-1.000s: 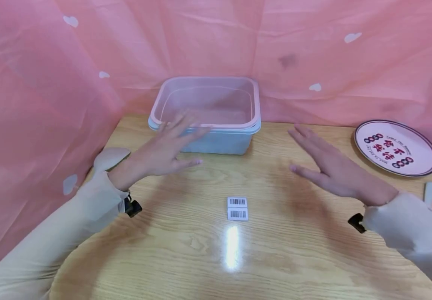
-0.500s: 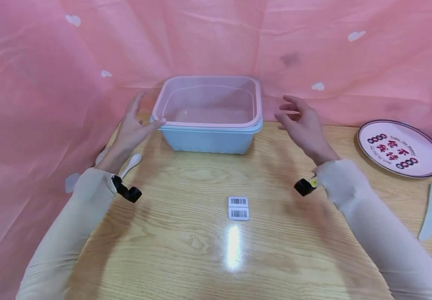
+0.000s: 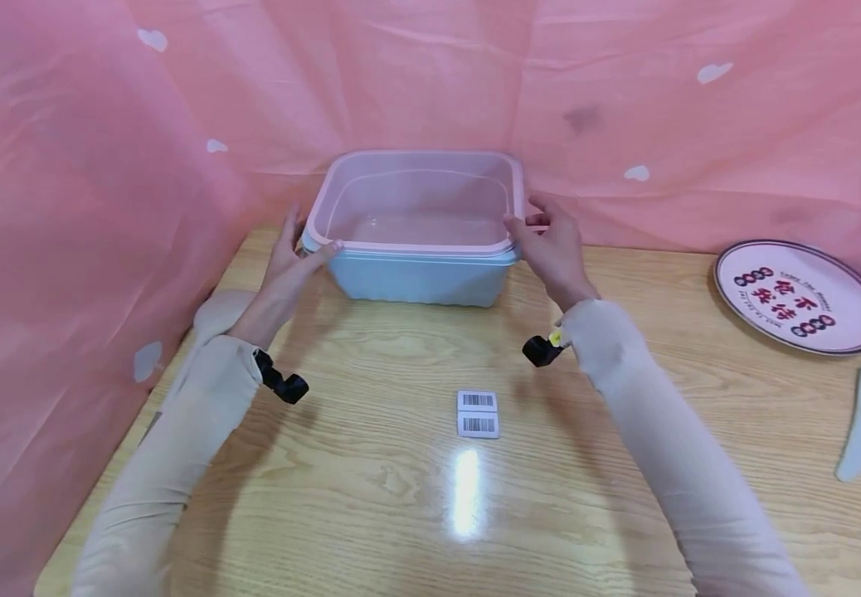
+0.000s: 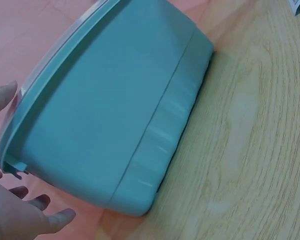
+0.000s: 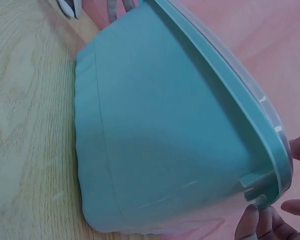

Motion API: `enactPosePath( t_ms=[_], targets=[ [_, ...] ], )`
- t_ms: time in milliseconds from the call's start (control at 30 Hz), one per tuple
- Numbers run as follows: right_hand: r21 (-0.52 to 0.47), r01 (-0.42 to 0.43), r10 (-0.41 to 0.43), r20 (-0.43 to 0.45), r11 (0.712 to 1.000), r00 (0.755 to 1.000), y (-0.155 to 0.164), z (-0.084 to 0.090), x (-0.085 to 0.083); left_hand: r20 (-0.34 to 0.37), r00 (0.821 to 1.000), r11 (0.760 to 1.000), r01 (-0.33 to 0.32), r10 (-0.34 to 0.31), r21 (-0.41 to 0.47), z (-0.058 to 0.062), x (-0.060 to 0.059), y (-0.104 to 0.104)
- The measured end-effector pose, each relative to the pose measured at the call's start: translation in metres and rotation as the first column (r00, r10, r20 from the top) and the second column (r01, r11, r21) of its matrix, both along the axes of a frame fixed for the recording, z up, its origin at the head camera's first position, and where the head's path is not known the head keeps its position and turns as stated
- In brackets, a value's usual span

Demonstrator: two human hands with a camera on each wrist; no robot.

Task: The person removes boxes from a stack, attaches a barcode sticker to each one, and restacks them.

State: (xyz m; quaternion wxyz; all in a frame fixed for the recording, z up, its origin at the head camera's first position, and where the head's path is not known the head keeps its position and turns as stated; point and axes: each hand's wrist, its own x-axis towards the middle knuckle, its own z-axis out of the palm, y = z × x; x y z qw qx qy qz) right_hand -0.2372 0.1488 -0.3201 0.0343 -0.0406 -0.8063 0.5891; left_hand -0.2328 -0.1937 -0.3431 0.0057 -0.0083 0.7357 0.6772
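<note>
i see the counter (image 3: 401,514), with the blue tub (image 3: 419,282) at its far edge by the pink curtain (image 3: 65,166). my left hand (image 3: 290,257) and right hand (image 3: 550,245) grip its rim ends, fingers curled.

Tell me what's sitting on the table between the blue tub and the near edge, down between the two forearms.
Only a barcode label, flat on the wooden table in the head view; the blue tub stands beyond it.
</note>
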Motion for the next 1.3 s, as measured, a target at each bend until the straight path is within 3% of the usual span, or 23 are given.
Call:
enactPosePath(
  t_ms=[133,367,633,767,967,1133,1300],
  targets=[
    [0.011,-0.007,0.007,-0.025,1.0,1.0,-0.005,-0.002,-0.002,0.025,1.0,0.999,0.009,-0.01,0.047,-0.003,-0.001,-0.001],
    [0.057,0.022,-0.021,-0.003,0.998,1.0,-0.012,-0.002,0.0,-0.016,0.998,0.996,0.059,-0.058,0.069,-0.006,0.0,-0.001],
    [0.172,0.042,-0.047,0.022,0.984,0.999,-0.017,0.003,0.001,-0.027,0.999,0.998,0.037,-0.039,-0.049,-0.008,0.0,-0.01],
    [0.276,0.043,-0.043,-0.005,0.96,0.999,-0.016,0.007,0.0,-0.052,0.997,0.993,0.05,-0.056,-0.106,-0.011,0.0,-0.012],
    [0.444,-0.001,0.032,-0.062,0.896,0.998,-0.016,0.014,-0.001,-0.107,0.991,0.988,0.069,-0.085,-0.138,-0.011,0.0,-0.013],
    [0.47,-0.025,0.046,-0.034,0.883,0.998,-0.017,0.019,0.0,-0.119,0.986,0.984,0.096,-0.115,-0.151,-0.001,0.007,-0.008],
    [0.493,0.001,0.042,-0.076,0.87,0.996,-0.017,0.019,0.001,-0.128,0.983,0.983,0.114,-0.133,-0.145,0.008,0.012,-0.003]
  ],
)
